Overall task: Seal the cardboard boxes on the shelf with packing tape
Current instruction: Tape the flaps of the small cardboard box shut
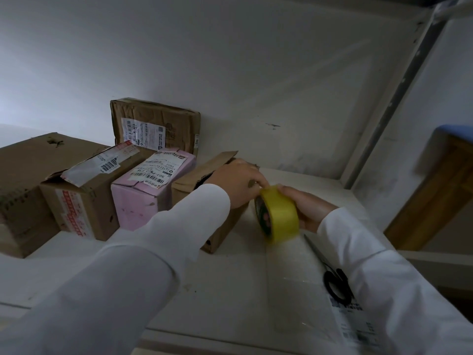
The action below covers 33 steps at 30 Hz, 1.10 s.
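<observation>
A yellow roll of packing tape [280, 216] stands on edge on the white shelf [230, 290], gripped from the right by my right hand [307, 210]. My left hand [239, 181] lies over the top of a small brown cardboard box [204, 175] with a loose flap, its fingertips at the roll's upper edge, seemingly pinching the tape end. Left of that box stand a pink box [143, 198], a brown box with red-printed tape [82, 203] and a large brown box [23, 175]. A flat brown parcel [156, 124] leans on the back wall.
Black-handled scissors [335, 283] lie on the shelf under my right sleeve, on a clear plastic sheet with a printed label [355, 326]. A metal shelf upright [389, 108] runs up at the right. A wooden piece with a blue top [435, 190] stands beyond it.
</observation>
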Tool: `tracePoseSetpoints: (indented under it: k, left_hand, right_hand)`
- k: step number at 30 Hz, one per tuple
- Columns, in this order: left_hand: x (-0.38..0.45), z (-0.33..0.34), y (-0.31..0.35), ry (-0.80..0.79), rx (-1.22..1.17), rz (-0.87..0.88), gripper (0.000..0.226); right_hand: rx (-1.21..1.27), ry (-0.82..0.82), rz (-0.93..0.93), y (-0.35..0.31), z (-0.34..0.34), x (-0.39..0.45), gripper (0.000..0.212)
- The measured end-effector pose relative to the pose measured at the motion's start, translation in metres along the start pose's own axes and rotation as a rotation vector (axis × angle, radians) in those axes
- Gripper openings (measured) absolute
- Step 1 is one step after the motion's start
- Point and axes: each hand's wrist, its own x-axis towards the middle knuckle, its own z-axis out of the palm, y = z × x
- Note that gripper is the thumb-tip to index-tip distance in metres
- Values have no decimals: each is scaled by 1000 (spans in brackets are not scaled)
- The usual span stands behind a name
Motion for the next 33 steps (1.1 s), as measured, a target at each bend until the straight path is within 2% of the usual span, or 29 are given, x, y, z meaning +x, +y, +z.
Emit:
tracePoseSetpoints:
  k: [2,4,6,11,14,19,26,30,33]
  left_hand:
    - [-2,-2,0,-19,5,-18,25]
    - [-2,-4,4,-70,93,-11,37]
    - [-2,-3,9,-76,176,23,48]
    - [0,-3,8,-8,135,64,36]
    - [-1,-2,8,20,99,93,31]
    - [1,0,10,-50,200,9,55]
    - [3,-2,9,-46,96,-38,39]
    - [3,-4,8,-85,-1,-81,51]
    - [2,-7,9,-119,-77,-79,45]
  right_hand:
    - [85,-10,-18,4,8,4,48]
    - [149,25,-25,3,14,8,52]
    - [250,76,2,1,18,8,47]
    - [402,92,31,-3,23,5,42]
    - [414,94,13,-3,26,6,44]
    - [312,85,15,-4,29,4,44]
    - [167,19,0,-4,40,3,58]
    - [200,-11,-15,-5,42,3,51]
    - [237,-28,-35,-5,45,2,38]
